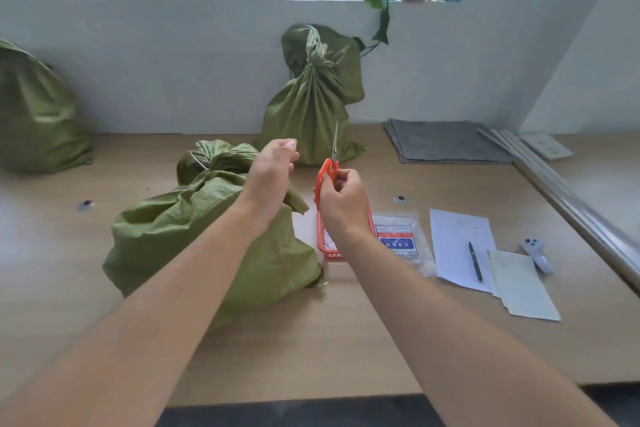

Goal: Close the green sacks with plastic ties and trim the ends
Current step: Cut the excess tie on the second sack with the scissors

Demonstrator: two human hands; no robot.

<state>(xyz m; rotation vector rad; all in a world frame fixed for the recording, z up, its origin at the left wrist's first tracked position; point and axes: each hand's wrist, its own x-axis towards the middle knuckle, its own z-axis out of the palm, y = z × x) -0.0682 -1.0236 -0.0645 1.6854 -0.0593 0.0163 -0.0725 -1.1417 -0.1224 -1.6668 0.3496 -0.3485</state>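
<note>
Grips orange scissors (327,173) in right hand (341,201), blades together, upright. Hovers left hand (273,173) over near green sack (194,236), fingertips (290,146) pinched, on what unclear. Needs blades swung left to white tie (200,163) at neck.

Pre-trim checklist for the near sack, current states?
1. Scissors in hand: ok. The right hand grips the orange handles, blades pointing up.
2. Blades open for the cut: not ok. They look closed.
3. Tie on: ok. A white tie cinches the neck of the near sack.
4. Tail held taut: cannot tell. The left hand is curled above the sack, and nothing shows in it.
5. Blades at the tie: not ok. The scissors are to the right of the sack, apart from the tie.
</note>
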